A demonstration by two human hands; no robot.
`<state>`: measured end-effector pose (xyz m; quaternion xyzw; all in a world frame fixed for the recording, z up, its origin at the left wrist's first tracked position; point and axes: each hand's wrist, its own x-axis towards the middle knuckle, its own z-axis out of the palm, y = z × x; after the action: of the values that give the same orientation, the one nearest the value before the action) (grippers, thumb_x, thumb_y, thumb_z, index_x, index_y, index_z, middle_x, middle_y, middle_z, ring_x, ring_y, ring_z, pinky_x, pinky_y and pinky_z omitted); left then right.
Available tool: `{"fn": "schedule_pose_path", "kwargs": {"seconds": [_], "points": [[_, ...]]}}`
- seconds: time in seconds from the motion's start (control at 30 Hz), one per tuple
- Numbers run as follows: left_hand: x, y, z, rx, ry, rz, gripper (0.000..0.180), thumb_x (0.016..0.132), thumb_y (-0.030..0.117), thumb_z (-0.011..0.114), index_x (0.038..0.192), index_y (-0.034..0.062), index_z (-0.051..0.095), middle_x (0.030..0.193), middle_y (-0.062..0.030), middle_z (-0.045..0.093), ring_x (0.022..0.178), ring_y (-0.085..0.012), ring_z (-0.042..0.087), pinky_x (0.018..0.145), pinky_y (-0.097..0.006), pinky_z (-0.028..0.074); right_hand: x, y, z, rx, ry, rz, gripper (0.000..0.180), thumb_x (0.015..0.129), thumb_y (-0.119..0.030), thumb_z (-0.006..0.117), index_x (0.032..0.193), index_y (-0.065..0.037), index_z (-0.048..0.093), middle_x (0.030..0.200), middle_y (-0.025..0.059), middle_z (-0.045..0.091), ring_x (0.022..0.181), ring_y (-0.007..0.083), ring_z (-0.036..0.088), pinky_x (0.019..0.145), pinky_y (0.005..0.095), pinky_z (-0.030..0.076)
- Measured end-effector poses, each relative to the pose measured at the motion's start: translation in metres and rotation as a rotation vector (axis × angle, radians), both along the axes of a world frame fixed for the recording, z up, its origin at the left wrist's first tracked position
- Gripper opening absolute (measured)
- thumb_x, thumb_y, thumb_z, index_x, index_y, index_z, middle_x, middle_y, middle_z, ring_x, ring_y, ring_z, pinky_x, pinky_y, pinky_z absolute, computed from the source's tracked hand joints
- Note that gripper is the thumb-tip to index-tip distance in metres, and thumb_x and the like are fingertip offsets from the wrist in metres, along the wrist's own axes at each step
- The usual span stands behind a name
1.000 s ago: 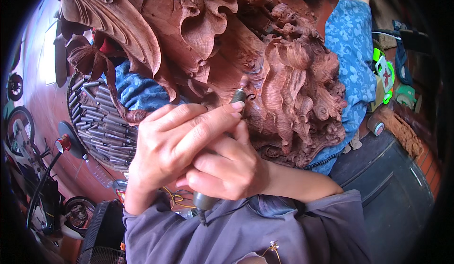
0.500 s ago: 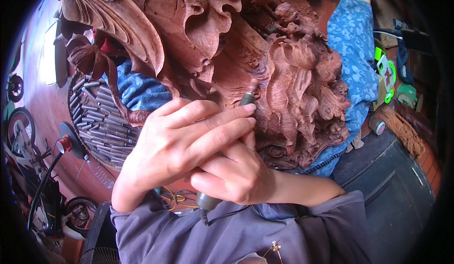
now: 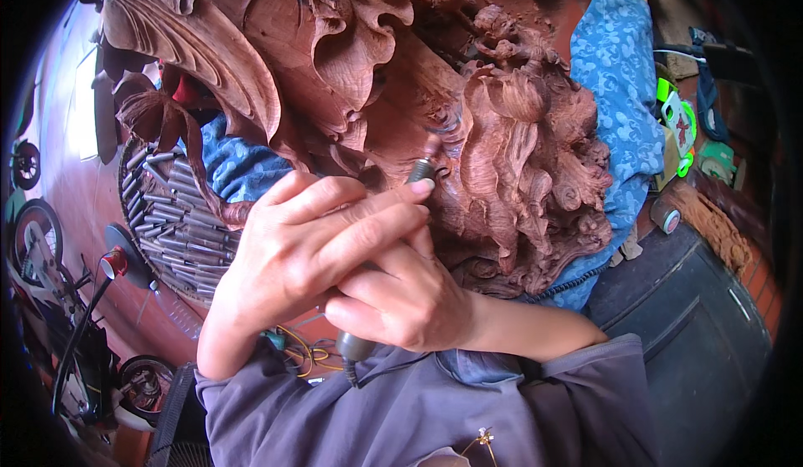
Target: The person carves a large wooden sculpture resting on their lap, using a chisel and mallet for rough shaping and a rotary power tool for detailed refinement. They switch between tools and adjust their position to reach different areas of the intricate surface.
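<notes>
Both my hands are closed around a dark handheld rotary tool (image 3: 358,346), its cord trailing from the near end. My left hand (image 3: 301,254) crosses over my right hand (image 3: 410,295), with its fingertips up by the tool's ridged collar. Much of the tool's body is hidden beneath my fingers. A small rounded reddish-brown tip (image 3: 432,144) sticks out ahead and meets, or nearly meets, the surface of a large reddish-brown wood carving (image 3: 535,166). Deep folds, ripples and curled leaf-like shapes cover the carving.
A round basket (image 3: 180,224) of many slim metal bits stands at left, near a red-and-black lamp-like head (image 3: 115,262). Blue patterned cloth (image 3: 619,90) borders the carving. A dark panelled case (image 3: 686,333), a small can (image 3: 666,216) and yellow cables (image 3: 305,351) lie around.
My hands and the tool appear slightly further left and up in view, and the carving has shifted left too. The tip stays at the same hollow; both grips look unchanged.
</notes>
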<state>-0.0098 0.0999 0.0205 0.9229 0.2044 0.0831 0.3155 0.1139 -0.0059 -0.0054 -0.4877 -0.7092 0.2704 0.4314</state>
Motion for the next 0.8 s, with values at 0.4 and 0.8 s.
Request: {"fn": "schedule_pose_path", "kwargs": {"seconds": [0.4,0.8], "points": [[0.001,-0.001,-0.001,0.017,-0.003,0.013,0.046,0.065,0.022,0.061,0.109,0.0101,0.065,0.114,-0.0010,0.066,0.083,-0.0165,0.059,0.068,-0.029,0.042,-0.003,0.002,-0.001,0.005,0.020,-0.046,0.010,0.070,-0.018,0.064,0.073,-0.009,0.063,0.079,0.0048,0.058,0.082,0.0257,0.057,0.087,0.0483,0.041],[0.004,0.000,0.000,0.054,-0.025,-0.001,0.055,0.064,0.025,0.059,0.117,0.0078,0.060,0.108,0.0025,0.066,0.087,-0.0132,0.056,0.068,-0.027,0.042,0.003,0.004,0.010,-0.028,0.082,-0.038,0.011,0.069,-0.017,0.062,0.074,-0.008,0.062,0.079,0.0056,0.056,0.084,0.0262,0.056,0.086,0.0527,0.041]]}}
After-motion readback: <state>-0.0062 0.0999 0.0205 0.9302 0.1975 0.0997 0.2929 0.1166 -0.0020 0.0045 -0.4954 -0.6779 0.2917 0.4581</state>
